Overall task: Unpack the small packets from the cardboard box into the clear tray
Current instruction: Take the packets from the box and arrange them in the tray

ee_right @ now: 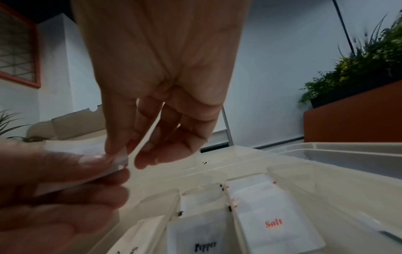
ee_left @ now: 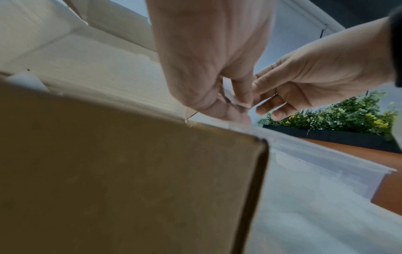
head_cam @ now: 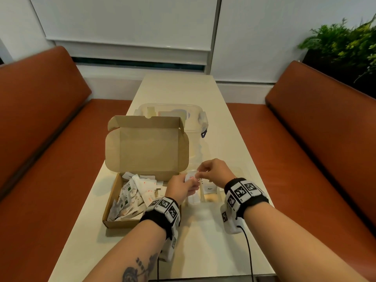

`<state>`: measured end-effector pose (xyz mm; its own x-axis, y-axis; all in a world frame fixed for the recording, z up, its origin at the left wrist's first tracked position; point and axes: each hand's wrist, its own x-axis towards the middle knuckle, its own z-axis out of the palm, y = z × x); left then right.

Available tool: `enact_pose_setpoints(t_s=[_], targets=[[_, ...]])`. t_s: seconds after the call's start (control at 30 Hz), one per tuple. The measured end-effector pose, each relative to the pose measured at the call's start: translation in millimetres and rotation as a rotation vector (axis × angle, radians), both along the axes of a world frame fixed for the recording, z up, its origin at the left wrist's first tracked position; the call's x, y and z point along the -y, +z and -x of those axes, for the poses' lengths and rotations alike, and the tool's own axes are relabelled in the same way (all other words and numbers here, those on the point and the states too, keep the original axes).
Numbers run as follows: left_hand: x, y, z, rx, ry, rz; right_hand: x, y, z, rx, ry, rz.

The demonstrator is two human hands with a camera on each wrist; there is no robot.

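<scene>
The open cardboard box (head_cam: 114, 200) lies left of centre, with several loose white packets (head_cam: 138, 192) inside. Just to its right is the clear tray (head_cam: 211, 201), whose compartments hold a Pepper packet (ee_right: 202, 240) and a Salt packet (ee_right: 272, 223). Above the tray's left end, my left hand (head_cam: 188, 183) grips a small stack of white packets (head_cam: 191, 177) with red print. My right hand (head_cam: 200, 175) pinches the edge of the stack's top packet (ee_right: 121, 159) between thumb and fingers. In the left wrist view the left hand (ee_left: 239, 103) pinches the white packets (ee_left: 230, 97) beside the box wall (ee_left: 130, 171).
A clear lidded container (head_cam: 173, 115) stands behind the box's raised lid (head_cam: 146, 147). Orange benches (head_cam: 40, 139) flank the narrow white table (head_cam: 203, 241). A plant (head_cam: 345, 41) stands at the far right. Cables trail from both wrist units toward the near table edge.
</scene>
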<state>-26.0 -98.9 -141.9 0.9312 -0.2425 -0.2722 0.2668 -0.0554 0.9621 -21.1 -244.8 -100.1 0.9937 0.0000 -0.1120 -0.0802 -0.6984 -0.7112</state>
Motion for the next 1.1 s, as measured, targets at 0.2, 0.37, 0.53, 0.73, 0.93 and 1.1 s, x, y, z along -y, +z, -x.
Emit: enact_pose_setpoints(t_s=[0.2, 0.37, 0.53, 0.73, 0.93, 1.1], targets=[[-4.4, 5.9, -2.0, 0.251, 0.143, -0.708, 23.6, 3.7, 4.6, 0.066, -0.204, -0.125], [-3.9, 6.9, -3.6, 0.117, 0.075, -0.862, 59.4, 6.3, 12.9, 0.095, -0.31, -0.109], [-0.8, 7.7, -5.7, 0.092, 0.095, -0.869, 80.1, 4.0, 19.8, -0.015, -0.267, -0.036], [-4.6, 7.1, -7.0, 0.09, 0.113, -0.836, 81.4, -6.0, 12.2, -0.011, -0.24, 0.178], [-7.5, 7.9, -4.5, 0.091, 0.152, -0.788, 65.5, -10.8, 4.4, -0.092, -0.082, 0.31], [-8.2, 8.3, -3.5, 0.092, 0.153, -0.77, 55.3, -11.5, -2.7, -0.136, -0.008, 0.438]])
